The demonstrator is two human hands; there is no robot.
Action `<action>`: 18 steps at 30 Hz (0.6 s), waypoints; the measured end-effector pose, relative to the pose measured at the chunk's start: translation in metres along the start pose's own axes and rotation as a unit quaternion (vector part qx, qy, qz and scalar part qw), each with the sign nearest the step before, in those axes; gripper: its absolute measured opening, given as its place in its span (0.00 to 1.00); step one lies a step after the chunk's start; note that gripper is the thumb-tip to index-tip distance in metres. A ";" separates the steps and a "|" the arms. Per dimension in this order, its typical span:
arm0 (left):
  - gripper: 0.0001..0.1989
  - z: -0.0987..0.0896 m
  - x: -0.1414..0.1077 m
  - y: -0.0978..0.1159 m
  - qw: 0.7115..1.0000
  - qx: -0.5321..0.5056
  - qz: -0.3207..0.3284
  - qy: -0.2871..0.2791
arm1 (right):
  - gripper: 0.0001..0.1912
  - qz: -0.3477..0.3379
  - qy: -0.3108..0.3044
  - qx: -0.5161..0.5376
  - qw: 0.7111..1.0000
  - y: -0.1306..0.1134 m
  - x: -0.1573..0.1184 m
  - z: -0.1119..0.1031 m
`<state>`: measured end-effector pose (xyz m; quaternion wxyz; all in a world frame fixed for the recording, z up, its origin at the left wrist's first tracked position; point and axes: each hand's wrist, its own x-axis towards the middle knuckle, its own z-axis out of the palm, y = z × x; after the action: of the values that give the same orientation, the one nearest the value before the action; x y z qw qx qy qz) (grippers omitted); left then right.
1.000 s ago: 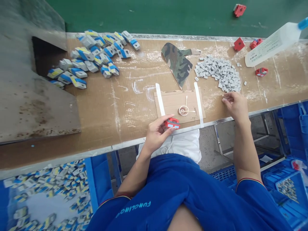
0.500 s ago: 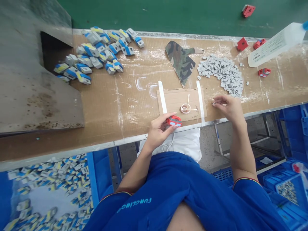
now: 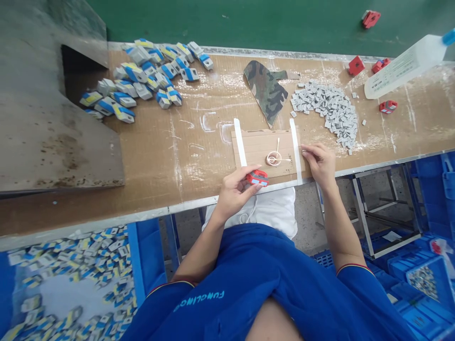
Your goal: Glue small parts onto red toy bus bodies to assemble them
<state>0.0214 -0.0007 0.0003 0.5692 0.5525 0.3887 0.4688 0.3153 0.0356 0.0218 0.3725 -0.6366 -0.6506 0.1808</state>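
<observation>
Red plastic block point(image 3: 257, 178) gripped in left hand point(image 3: 236, 192), fingers closed firmly around it, at 7 o'clock from pale wire coil point(image 3: 273, 159) on cardboard sheet point(image 3: 249, 147). Right hand point(image 3: 320, 163) in narrow pinch, just beside white tape strip point(image 3: 295, 151); anything held: cannot tell. Grey chip pile point(image 3: 330, 111) at 2 o'clock. Steady, level hold best.

A glossy red plastic block point(image 3: 257, 178) in the left hand point(image 3: 234, 192) shows a pale blue panel. A camouflage fabric scrap point(image 3: 266, 92) is blotched green, brown and black. Grey moulded parts point(image 3: 137, 85) carry blue and yellow bands. Strips of white tape point(image 3: 240, 142) cross tan corrugated cardboard point(image 3: 256, 147). The royal blue shirt point(image 3: 270, 279) has teal lettering.
</observation>
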 end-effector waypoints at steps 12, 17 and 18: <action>0.25 -0.010 -0.002 0.002 0.995 0.058 0.038 -0.066 | 0.04 0.039 -0.045 0.189 0.980 -0.099 -0.077 0.034; 0.31 -0.008 -0.004 -0.001 0.997 -0.012 -0.007 -0.076 | 0.04 0.022 -0.038 0.176 0.983 -0.107 -0.069 0.040; 0.30 -0.007 -0.004 -0.001 0.997 -0.024 -0.014 -0.075 | 0.04 0.019 -0.044 0.169 0.984 -0.108 -0.068 0.040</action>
<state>0.0138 -0.0031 -0.0013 0.6166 0.5667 0.3411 0.4269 0.2062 -0.0336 0.0547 0.4423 -0.5682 -0.6140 0.3234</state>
